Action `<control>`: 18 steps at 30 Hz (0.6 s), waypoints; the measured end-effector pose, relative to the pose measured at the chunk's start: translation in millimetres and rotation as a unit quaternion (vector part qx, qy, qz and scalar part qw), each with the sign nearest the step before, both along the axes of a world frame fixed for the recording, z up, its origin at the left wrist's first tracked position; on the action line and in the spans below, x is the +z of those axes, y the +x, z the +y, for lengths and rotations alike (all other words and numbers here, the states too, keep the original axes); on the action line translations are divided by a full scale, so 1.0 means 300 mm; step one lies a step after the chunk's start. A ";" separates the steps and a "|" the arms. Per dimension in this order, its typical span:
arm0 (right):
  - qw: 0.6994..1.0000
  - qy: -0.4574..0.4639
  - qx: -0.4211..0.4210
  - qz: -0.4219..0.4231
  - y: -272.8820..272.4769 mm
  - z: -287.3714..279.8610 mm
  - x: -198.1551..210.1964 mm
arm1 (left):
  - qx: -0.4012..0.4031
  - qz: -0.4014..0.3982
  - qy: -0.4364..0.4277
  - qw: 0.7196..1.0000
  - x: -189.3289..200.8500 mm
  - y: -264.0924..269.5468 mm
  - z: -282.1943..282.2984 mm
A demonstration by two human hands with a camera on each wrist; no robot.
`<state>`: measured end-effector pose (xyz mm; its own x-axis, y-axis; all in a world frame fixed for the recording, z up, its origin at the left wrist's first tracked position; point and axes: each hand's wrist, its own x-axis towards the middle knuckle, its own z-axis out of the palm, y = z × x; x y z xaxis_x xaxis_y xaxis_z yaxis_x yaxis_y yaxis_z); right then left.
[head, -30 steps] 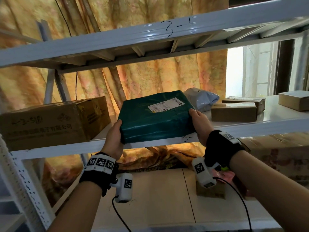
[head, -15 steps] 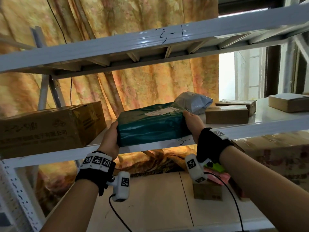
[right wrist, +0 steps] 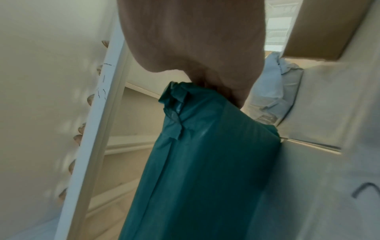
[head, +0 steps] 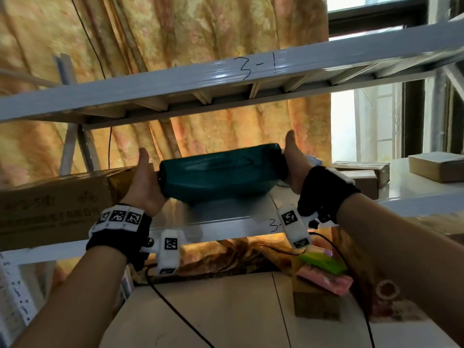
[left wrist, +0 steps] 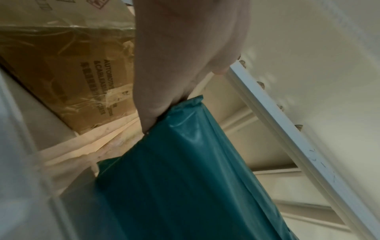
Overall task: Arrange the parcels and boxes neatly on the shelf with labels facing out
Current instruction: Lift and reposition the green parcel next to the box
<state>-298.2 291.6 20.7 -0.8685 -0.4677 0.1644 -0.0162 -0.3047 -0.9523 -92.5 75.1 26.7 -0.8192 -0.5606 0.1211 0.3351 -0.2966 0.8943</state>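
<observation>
Both hands clamped on the teal parcel (head: 221, 173): left hand (head: 144, 183) on its left end, right hand (head: 296, 162) on its right end, thumbs up along the sides. Parcel tipped on edge over the middle shelf (head: 226, 217), plain teal side toward the head camera, no label in sight from there (nor from either wrist).

From the left wrist: left hand (left wrist: 185, 53) pinching the crumpled plastic at the parcel's (left wrist: 185, 178) corner, and printed lettering on the large brown carton (left wrist: 82, 81) just beside it, partly legible as "AUTOMOTIVE". Only blurred print on that carton (head: 52, 204) from the head view.

From the right wrist: right hand (right wrist: 195, 40) gripping the other gathered corner of the parcel (right wrist: 205, 170), with a grey poly bag (right wrist: 271, 91) close behind it, almost hidden from the head camera. Fingers behind the parcel out of sight everywhere.

Further right on the same shelf: small cardboard boxes (head: 361, 174) and one more box (head: 437, 165), well apart from the parcel. Upper shelf beam (head: 226, 79) marked "3-1" by hand. Below, a pale board floor of the lower shelf (head: 213, 310) with a small brown box (head: 316, 302) carrying green and pink packets (head: 324, 272). Behind all: a yellow floral curtain (head: 200, 33) and a bright window (head: 371, 121) at right.
</observation>
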 end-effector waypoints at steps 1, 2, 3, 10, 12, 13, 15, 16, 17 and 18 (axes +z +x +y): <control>1.000 -0.011 0.011 -0.003 -0.008 -0.003 0.018 | -0.013 0.014 0.001 1.000 0.018 0.000 -0.013; 1.000 -0.020 0.014 -0.003 -0.012 -0.004 0.037 | -0.021 0.026 0.004 0.999 0.037 -0.001 -0.017; 0.999 -0.026 0.020 0.001 -0.015 -0.007 0.058 | -0.022 0.031 0.001 0.999 0.056 -0.004 -0.023; 0.999 -0.018 -0.008 0.044 -0.025 -0.061 0.162 | 0.008 0.000 -0.069 0.998 0.160 -0.074 -0.035; 0.998 0.005 -0.023 0.052 -0.054 -0.090 0.187 | 0.033 -0.014 -0.081 0.996 0.179 -0.098 -0.043; 0.998 0.016 -0.029 0.057 -0.087 -0.107 0.195 | 0.041 -0.018 -0.082 0.996 0.186 -0.108 -0.048; 0.995 0.040 -0.045 0.076 -0.164 -0.143 0.203 | 0.050 -0.019 -0.093 0.994 0.196 -0.125 -0.048; 0.994 0.053 -0.050 0.082 -0.195 -0.158 0.204 | 0.055 -0.019 -0.100 0.993 0.197 -0.132 -0.042; 0.993 0.062 -0.054 0.087 -0.196 -0.162 0.207 | 0.062 -0.024 -0.108 0.992 0.198 -0.138 -0.037; 0.992 0.069 -0.056 0.089 -0.202 -0.168 0.210 | 0.070 -0.022 -0.110 0.991 0.197 -0.140 -0.035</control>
